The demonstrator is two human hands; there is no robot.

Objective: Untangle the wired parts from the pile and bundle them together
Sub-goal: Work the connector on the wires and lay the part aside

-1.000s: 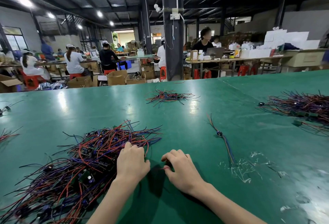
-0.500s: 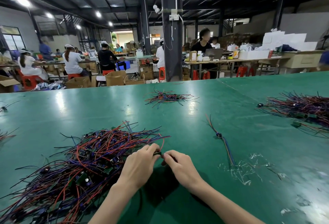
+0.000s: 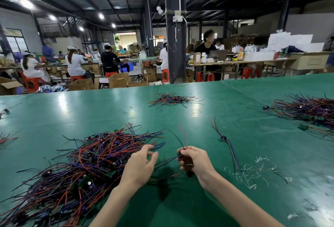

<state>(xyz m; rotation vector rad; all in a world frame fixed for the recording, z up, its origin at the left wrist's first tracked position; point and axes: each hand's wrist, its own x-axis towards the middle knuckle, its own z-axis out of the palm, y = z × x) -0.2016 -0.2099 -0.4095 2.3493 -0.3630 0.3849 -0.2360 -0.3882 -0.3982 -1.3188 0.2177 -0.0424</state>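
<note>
A big tangled pile of red, blue and black wired parts (image 3: 86,165) covers the near left of the green table (image 3: 235,118). My right hand (image 3: 194,160) grips one wired part (image 3: 182,142) lifted off the table; its red and black wires stick up from my fist and other wires trail left and down. At the pile's right edge my left hand (image 3: 140,165) hovers with relaxed, slightly spread fingers and holds nothing. A single wired part (image 3: 224,138) lies alone to the right of my hands.
A small wire pile (image 3: 171,99) lies at the far middle and a large one (image 3: 307,109) at the right edge. Clear plastic scraps (image 3: 253,170) lie near right. Stray wires (image 3: 7,137) lie at the left edge. People work at tables beyond.
My hands met at the pile's edge, then parted. The right hand drew one wired part out of the pile and lifted it to the right; the left hand let go and opened.
</note>
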